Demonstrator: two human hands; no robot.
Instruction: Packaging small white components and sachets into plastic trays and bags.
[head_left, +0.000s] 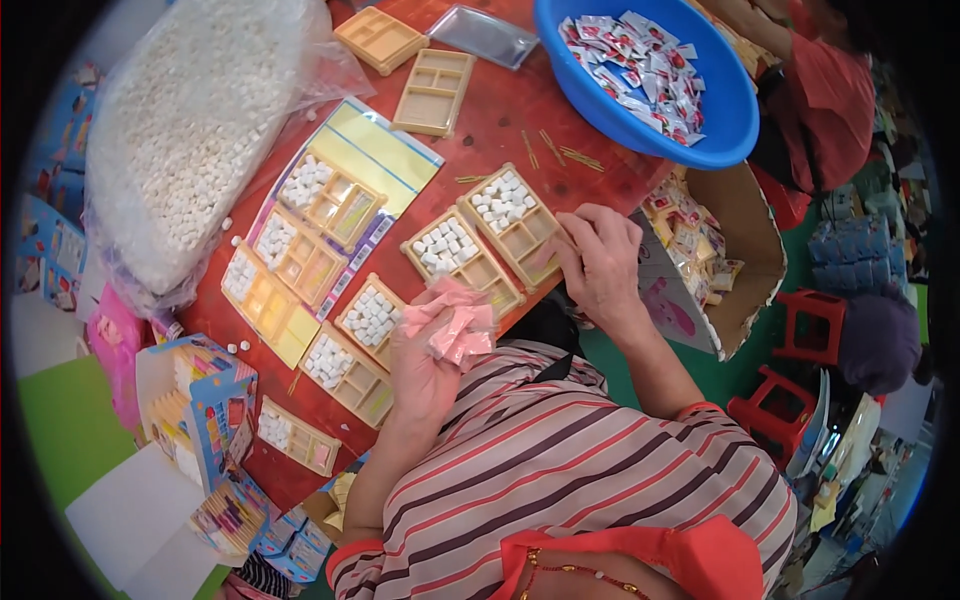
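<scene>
My left hand (418, 368) is closed round a bunch of small pink packets (465, 335), held over the near edge of the table. With bent fingers, my right hand (605, 260) reaches the right side of a pale yellow divided tray (522, 240); its fingertips are at a small compartment, and what they pinch, if anything, is hidden. White marshmallow-like pieces (503, 200) fill that tray's far compartment. Right beside it lies a similar tray (482, 272), also part filled with white pieces. More part-filled trays (345, 385) stand left of my left hand.
A large clear bag of white pieces (190, 130) lies at the left. Two empty trays (435, 92) and a silver tray (483, 38) are at the back. A blue basin (720, 140) holds small packets. Beyond the table's right edge stands a cardboard box (745, 230); another person (825, 100) is nearby.
</scene>
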